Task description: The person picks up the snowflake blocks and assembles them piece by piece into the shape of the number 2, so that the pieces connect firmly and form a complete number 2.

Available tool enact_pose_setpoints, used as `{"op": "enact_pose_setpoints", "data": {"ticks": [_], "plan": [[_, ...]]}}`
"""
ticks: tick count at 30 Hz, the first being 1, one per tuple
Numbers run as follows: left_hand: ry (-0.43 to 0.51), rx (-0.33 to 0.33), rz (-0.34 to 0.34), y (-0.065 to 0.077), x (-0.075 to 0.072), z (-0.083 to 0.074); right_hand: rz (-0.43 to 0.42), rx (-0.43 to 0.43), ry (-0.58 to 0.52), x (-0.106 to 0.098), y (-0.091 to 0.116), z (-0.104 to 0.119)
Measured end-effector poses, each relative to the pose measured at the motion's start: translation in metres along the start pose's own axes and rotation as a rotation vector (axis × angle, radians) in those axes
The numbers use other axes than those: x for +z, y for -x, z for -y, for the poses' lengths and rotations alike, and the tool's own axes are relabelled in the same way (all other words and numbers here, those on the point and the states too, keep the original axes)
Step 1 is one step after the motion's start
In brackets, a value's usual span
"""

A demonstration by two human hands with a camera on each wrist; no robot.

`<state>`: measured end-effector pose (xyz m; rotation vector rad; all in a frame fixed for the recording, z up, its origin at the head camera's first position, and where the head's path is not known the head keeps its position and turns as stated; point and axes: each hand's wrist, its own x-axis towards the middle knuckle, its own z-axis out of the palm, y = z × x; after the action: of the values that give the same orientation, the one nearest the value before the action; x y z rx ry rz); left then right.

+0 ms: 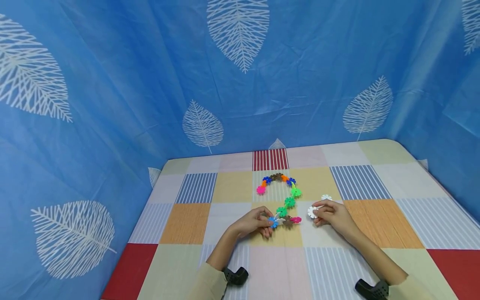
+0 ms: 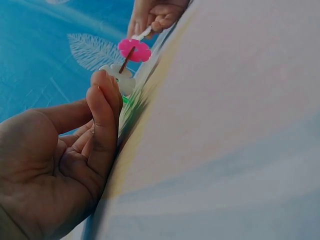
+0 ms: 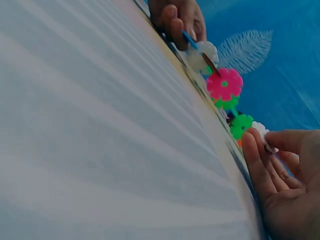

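Note:
A curved chain of linked flower-shaped plastic discs [image 1: 290, 202] lies on the table, in pink, orange, blue, brown and green. At its near end my left hand [image 1: 258, 221] pinches a blue flower disc [image 1: 273, 222] between thumb and fingers. A white disc, a brown disc [image 1: 288, 221] and a pink disc [image 1: 296, 220] follow to the right; the left wrist view shows the pink disc [image 2: 134, 50] joined edge-on to the brown one. My right hand [image 1: 331, 214] pinches a white flower disc [image 1: 312, 212], held apart from the pink end.
Another white flower disc [image 1: 326, 197] lies just beyond my right hand. A patchwork-patterned cloth [image 1: 273, 266] covers the table. Blue curtains [image 1: 285, 91] with white leaf prints hang behind it and at both sides.

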<state>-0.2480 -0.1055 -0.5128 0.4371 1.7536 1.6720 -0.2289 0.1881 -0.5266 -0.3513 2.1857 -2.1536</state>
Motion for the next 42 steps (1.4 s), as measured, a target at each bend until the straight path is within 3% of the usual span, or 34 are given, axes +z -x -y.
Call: {"op": "enact_pose_setpoints", "data": {"ticks": [4,7,25,35,42], "plan": [[0.008,-0.004,0.003,0.000,0.000,0.000,0.020,0.139,-0.055,0.011,0.005,0.006],[0.007,-0.011,0.009,-0.001,-0.001,0.000,0.016,0.188,-0.058,0.017,0.007,0.010],[-0.006,0.023,0.019,0.000,0.000,0.001,0.024,0.310,-0.186,0.033,0.012,0.012],[-0.045,0.040,0.031,-0.002,0.003,-0.002,-0.031,0.290,-0.159,0.039,0.013,0.015],[-0.046,0.047,0.051,0.000,0.003,-0.002,-0.024,0.296,-0.154,0.042,0.014,0.013]]}}
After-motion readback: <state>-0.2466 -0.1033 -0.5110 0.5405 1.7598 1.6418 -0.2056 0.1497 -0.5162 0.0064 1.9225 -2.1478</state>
